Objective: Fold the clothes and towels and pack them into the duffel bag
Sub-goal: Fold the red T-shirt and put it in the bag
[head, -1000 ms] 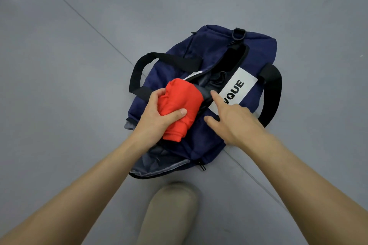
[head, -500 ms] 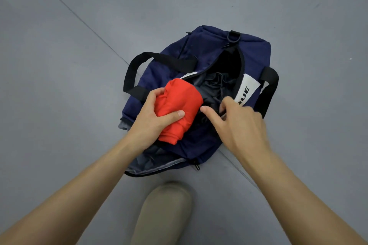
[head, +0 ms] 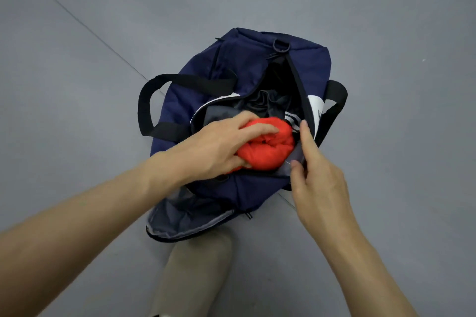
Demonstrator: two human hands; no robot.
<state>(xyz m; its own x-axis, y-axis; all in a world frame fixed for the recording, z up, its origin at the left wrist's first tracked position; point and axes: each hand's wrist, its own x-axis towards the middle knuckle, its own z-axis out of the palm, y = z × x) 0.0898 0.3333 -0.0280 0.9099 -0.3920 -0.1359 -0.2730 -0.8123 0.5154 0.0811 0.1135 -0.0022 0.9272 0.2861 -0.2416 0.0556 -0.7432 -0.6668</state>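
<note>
We see the left hand point(head: 219, 147) reaching in from the duffel bag's point(head: 231, 64) left rim, fingers curled over the top of the rolled red garment point(head: 270, 147) and thumb tucked beneath it, gripping it. The roll sits in the mouth of the bag at its near end, against the dark clothes point(head: 262, 103) already inside. The right hand point(head: 316, 177) pinches the bag's right rim, thumb on the grey lining and index finger stretched along the zip edge. The bag lies on the grey floor point(head: 103, 136), with a beige trouser leg point(head: 190, 273) near its near end. A second ago we saw the roll held over the left rim and the right hand on the white label; since then the roll has gone down into a wider opening.
</note>
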